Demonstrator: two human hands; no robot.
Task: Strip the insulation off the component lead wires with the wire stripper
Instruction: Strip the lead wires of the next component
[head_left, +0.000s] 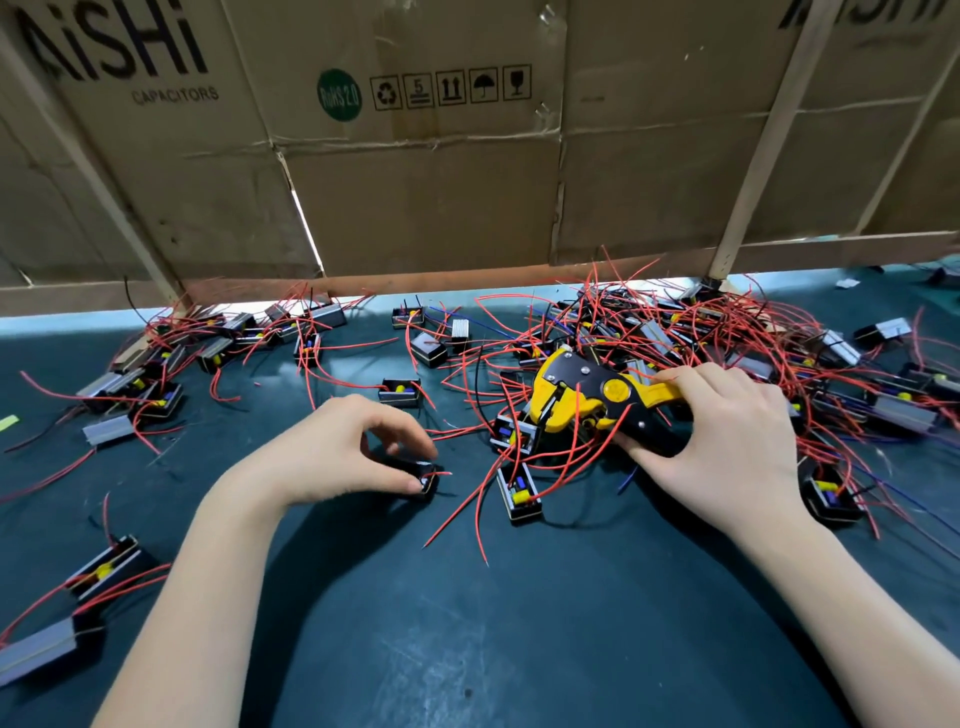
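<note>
**Bench view: wire stripper and component held above a work mat**

A wall of flattened cardboard boxes, printed "AiSHi CAPACITORS", stood behind the bench, braced by pale wooden battens. Below it lay a dark green work mat. A dense tangled pile of components, small black housings trailing red lead wires, occupied the far right of the mat; a looser scatter of components lay at the far left, and a few more sat near the left edge.

The right hand gripped the handles of the yellow-and-black wire stripper, fingers curled round them, thumb beneath. The tool's head pointed left, its jaws standing just above a loose component at the edge of the pile.

The left hand was arched over the mat near the centre, its thumb and fingertips pinching a single black component. A short red lead wire projected right from this housing, well apart from the stripper's head.
</note>
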